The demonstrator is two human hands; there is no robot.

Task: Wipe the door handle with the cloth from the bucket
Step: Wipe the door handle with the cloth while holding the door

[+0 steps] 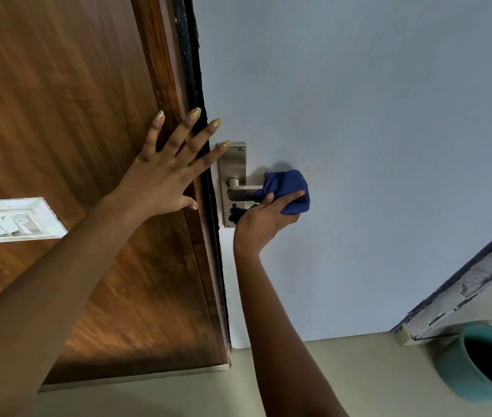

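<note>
— Where is the cloth?

— The blue cloth (287, 189) is bunched in the right hand (264, 216), wrapped over the outer end of the door handle (243, 192). The fingers (294, 195) curl over the cloth from below and clamp it against the lever, so that hand is closed around cloth and handle together.

— And the handle itself?

— It is a brushed metal lever on a tall metal backplate (234, 164), fixed to the pale blue-grey door (374, 115). Only the inner part of the lever, next to its round pivot, shows bare; the rest is under the cloth. A dark scrap of the cloth hangs just left of the right hand, over the lower backplate.

— What about the left hand?

— The left hand (163, 176) is spread flat, gripping nothing, up and to the left of the right one. Its palm lies on the brown wooden frame (73, 115), and its fingertips reach across the black seal strip (196, 85) toward the top of the backplate.

— Anything else nearby?

— A white switch plate (13, 219) sits left of the left forearm. A teal bucket (461, 374) stands on the floor, well to the lower right of the right hand.
</note>
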